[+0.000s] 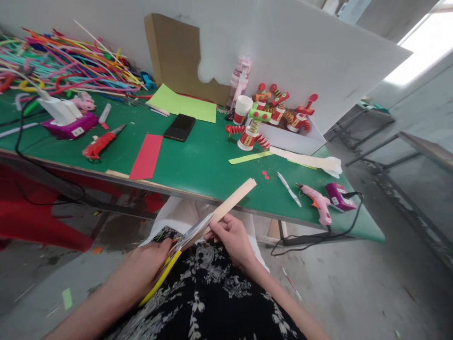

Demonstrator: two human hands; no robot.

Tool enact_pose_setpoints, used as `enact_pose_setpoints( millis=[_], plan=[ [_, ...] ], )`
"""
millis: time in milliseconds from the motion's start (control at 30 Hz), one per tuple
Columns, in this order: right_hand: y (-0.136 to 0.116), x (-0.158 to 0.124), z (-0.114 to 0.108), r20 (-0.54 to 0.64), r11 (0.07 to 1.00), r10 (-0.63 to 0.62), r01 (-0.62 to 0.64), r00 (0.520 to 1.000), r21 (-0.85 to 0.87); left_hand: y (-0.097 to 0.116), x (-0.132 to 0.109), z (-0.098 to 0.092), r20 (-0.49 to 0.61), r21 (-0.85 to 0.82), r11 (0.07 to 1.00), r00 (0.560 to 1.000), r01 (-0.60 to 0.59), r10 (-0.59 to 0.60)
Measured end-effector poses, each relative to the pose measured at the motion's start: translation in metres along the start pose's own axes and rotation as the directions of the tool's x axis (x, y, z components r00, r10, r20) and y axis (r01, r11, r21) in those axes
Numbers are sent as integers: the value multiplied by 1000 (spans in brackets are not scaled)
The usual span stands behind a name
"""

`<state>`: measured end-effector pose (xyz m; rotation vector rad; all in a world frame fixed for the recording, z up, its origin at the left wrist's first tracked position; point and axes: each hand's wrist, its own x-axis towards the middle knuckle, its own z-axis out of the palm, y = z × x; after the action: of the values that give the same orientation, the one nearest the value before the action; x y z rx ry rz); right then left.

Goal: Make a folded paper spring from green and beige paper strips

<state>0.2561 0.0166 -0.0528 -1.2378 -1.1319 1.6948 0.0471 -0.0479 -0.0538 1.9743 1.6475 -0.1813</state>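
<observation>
My left hand [150, 262] is closed round the yellow-handled scissors [165, 274], low over my lap. Their blades point up and to the right, lying along a tan paper strip [236, 197]. That strip is pinched in my right hand [231, 236], between thumb and fingers; its far end sticks out over the table's front edge. Whether the blades are fully closed on the paper, I cannot tell. Beyond the strip lie two small red paper dots [265, 175] and a white pen [289, 190].
On the green table [201, 163] are a red paper piece [146, 157], a phone [180, 127], a red-handled knife [101, 144], a pink glue gun [318, 203] with a cord, and a paper-cup figure [247, 138]. More figures stand in a white box [293, 137]. Pipe cleaners [88, 66] are heaped at left.
</observation>
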Motion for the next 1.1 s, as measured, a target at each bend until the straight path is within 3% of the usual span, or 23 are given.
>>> enact_pose_setpoints(
  millis=[500, 700, 867, 1100],
  plan=[
    [-7, 0, -3, -52, 1000, -8, 8, 999, -2, 4, 2, -9, 95, -2, 1000, 995, 25, -24],
    [-2, -2, -1, -30, 999, -17, 16, 999, -39, 13, 4, -19, 88, -23, 1000, 996, 14, -12],
    [1, -3, -2, -31, 999, -11, 10, 999, -45, 16, 8, -17, 42, -28, 1000, 999, -11, 12],
    [3, -4, -3, -20, 999, 4, -5, 1000, -38, 19, 10, -18, 60, 1, 1000, 998, -18, 18]
  ],
)
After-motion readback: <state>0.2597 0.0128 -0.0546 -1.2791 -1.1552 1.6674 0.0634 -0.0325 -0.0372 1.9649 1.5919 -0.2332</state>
